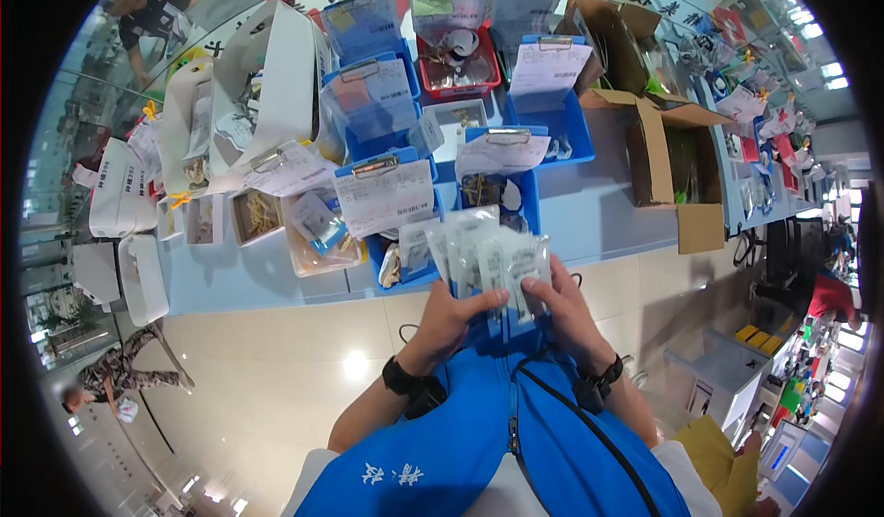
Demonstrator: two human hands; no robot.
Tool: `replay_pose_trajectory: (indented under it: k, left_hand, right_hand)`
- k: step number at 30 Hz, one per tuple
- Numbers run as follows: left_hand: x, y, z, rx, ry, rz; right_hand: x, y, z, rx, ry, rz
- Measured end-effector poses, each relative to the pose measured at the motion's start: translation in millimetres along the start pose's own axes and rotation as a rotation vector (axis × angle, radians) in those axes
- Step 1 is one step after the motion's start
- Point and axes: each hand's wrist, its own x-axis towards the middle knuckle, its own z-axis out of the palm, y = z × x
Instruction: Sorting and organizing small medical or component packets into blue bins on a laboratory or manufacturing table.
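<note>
Head view: both hands at frame centre hold a fanned stack of clear packets (pixel 483 255). Left hand (pixel 451 319) is closed under the stack's lower edge, fingers curled around it. Right hand (pixel 557 301) grips the right side, thumb on top of the front packet. Exact packet count can't be told; at least four overlap. Above them, six blue bins (pixel 562 126) with clipboards and one red bin (pixel 458 80) on the table (pixel 608 209).

Both hands, left hand (pixel 448 319) and right hand (pixel 559 303), hold a fan of packets (pixel 483 255) before the bench (pixel 589 209). Bins (pixel 391 209) (clipboards on top) stand behind; an open carton (pixel 668 162) lies right.
</note>
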Motion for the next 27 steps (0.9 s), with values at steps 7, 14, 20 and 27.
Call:
replay_pose_trajectory:
  k: [7,14,20,27]
  left_hand:
    - [-16,-21,-17,0.201,-0.267,-0.274]
    - [18,-73,6,0.056,-0.493,-0.453]
    - [43,-105,71,0.042,-0.573,-0.499]
    - [95,-175,166,0.147,-0.607,-0.823]
  right_hand:
    - [-25,8,-21,-0.216,-0.157,0.099]
    - [-57,-12,-64,-0.614,-0.252,-0.052]
    - [-74,-35,-120,-0.368,-0.081,-0.372]
    - [-138,0,-271,-0.235,-0.041,-0.358]
